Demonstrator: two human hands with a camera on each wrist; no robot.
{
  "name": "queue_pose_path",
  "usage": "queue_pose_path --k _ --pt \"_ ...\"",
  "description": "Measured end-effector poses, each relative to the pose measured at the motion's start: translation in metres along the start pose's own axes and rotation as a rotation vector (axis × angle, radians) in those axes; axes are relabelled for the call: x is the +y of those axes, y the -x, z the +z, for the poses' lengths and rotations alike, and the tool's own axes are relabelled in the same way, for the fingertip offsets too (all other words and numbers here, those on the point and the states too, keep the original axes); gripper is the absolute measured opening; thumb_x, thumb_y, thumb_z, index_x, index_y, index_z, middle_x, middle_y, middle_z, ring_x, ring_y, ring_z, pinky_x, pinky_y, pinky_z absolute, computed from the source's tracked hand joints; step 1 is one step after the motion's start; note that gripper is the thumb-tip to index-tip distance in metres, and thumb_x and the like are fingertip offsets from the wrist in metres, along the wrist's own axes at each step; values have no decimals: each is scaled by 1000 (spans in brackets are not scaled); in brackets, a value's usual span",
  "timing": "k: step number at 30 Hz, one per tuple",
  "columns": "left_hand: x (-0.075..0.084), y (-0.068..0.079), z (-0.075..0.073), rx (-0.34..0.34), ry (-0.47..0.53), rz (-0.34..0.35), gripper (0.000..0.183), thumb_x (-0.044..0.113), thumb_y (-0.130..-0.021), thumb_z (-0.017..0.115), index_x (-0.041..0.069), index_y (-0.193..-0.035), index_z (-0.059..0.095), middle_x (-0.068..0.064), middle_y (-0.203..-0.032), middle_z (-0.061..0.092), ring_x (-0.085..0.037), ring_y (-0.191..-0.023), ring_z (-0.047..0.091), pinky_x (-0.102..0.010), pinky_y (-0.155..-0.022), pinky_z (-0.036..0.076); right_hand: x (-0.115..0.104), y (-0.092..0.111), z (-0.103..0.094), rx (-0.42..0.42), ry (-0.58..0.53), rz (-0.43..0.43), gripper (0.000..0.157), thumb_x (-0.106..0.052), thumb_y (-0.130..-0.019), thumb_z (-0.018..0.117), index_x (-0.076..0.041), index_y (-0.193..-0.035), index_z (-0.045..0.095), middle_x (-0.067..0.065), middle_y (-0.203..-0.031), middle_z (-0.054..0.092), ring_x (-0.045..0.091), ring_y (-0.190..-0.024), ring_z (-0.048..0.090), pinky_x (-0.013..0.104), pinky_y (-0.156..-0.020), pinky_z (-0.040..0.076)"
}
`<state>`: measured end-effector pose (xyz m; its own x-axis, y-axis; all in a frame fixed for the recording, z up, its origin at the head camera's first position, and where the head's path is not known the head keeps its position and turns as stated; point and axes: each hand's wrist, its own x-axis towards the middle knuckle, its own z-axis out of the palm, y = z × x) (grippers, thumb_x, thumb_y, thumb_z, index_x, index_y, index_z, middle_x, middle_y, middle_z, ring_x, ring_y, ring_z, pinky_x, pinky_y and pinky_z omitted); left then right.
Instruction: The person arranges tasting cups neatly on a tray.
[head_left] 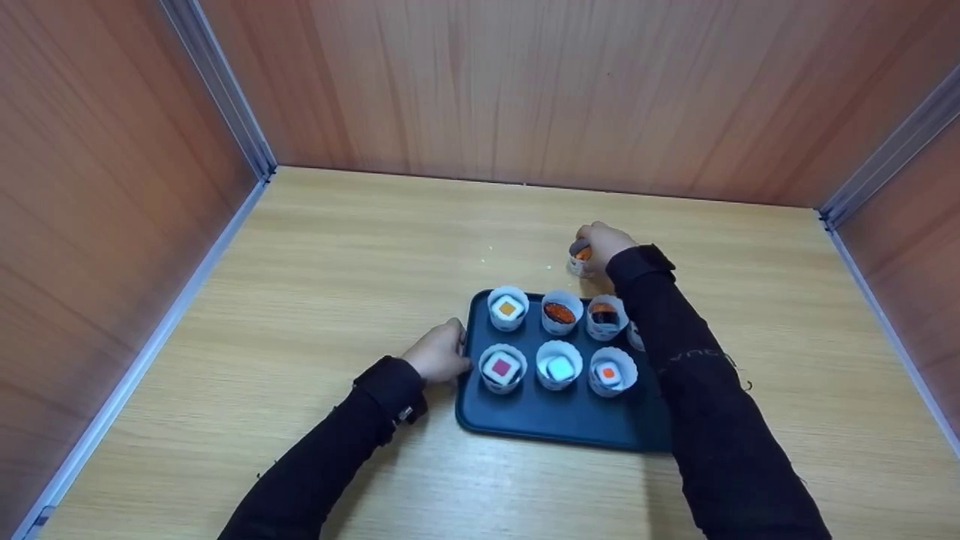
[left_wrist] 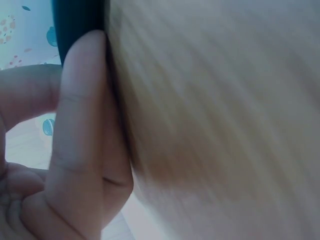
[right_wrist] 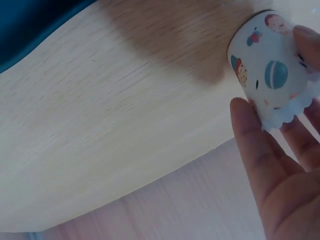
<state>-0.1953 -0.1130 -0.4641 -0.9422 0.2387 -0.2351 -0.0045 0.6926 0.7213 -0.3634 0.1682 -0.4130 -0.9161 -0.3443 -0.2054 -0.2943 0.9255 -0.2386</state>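
Observation:
My left hand (head_left: 439, 352) grips the left rim of a dark teal tray (head_left: 547, 429), its fingers at the edge in the left wrist view. Beyond the tray's back edge, my right hand (head_left: 606, 244) holds a white paper baking cup (right_wrist: 267, 62) printed with small sweets and a scalloped rim. Something orange (head_left: 583, 254) shows inside that cup in the head view. In the right wrist view, fingers and thumb lie around the cup's rim and side. Similar cups stand on the tray in two rows, among them one with a yellow-centred white square (head_left: 508, 308) and one with a red-orange piece (head_left: 559, 313).
Front-row cups hold white pieces with pink (head_left: 502, 367), turquoise (head_left: 559, 367) and orange (head_left: 608, 373) centres. My right sleeve (head_left: 705, 382) covers the tray's right side and part of another cup. Wood-grain panels (head_left: 525, 90) enclose the light wooden table (head_left: 337, 262); tiny white specks lie behind the tray.

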Motion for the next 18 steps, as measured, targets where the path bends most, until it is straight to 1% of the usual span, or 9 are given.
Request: queue_pose_path --k 4,9,13,18 --pt "0 -1 -1 -4 2 -1 20 0 -81 68 2 -91 50 -1 -71 48 -15 -61 50 -24 -56 39 2 1 -5 -8 -40 16 43 -7 -85 69 1 -125 55 23 -126 53 36 -109 53 47 -98 44" --pt "0 -2 -1 -11 -3 6 19 0 -81 67 1 -91 50 0 -72 48 -15 -62 49 -24 -57 38 8 5 -13 -23 -112 24 40 -11 -86 70 -1 -122 55 22 -123 58 34 -106 53 47 -97 45" --pt "1 -3 0 -15 -7 7 20 0 -80 67 1 -92 50 -1 -73 47 -15 -64 48 -24 -58 38 12 13 -22 -21 -149 10 41 -14 -86 69 -1 -122 55 23 -122 59 34 -106 54 48 -97 45" --pt "3 -4 0 -20 -3 -1 21 1 -81 68 1 -94 51 -1 -73 48 -16 -64 50 -24 -58 39 15 26 -37 -36 -183 17 45 -17 -86 69 -3 -126 54 23 -127 56 35 -108 53 49 -96 46"
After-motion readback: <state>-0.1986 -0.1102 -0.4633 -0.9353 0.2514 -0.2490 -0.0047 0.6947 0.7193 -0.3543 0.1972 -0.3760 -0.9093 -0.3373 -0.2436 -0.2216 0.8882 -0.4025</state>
